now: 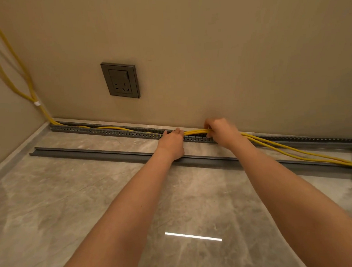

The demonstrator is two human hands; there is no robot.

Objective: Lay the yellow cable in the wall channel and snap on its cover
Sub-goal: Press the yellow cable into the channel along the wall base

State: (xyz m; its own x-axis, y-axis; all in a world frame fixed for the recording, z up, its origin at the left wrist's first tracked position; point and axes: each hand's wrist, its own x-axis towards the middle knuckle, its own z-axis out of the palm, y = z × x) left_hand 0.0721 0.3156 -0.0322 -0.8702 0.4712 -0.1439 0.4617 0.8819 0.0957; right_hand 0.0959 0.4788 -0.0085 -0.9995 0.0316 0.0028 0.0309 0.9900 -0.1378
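A grey slotted channel [114, 132] runs along the foot of the wall. Yellow cable [294, 150] comes down the left corner, lies inside the channel's left part, then rises out and trails over the floor to the right. My right hand [220, 133] grips the cable bundle just above the channel. My left hand [171, 142] rests flat on the channel beside it, fingers pressing the cable down at the channel's edge. The long grey cover [94, 154] lies loose on the floor, parallel to the channel and in front of it.
A grey wall socket [121, 80] sits above the channel at the left. The side wall closes off the left corner, where a white tie [37, 103] binds the cables. The marble floor [93, 209] stretches toward me.
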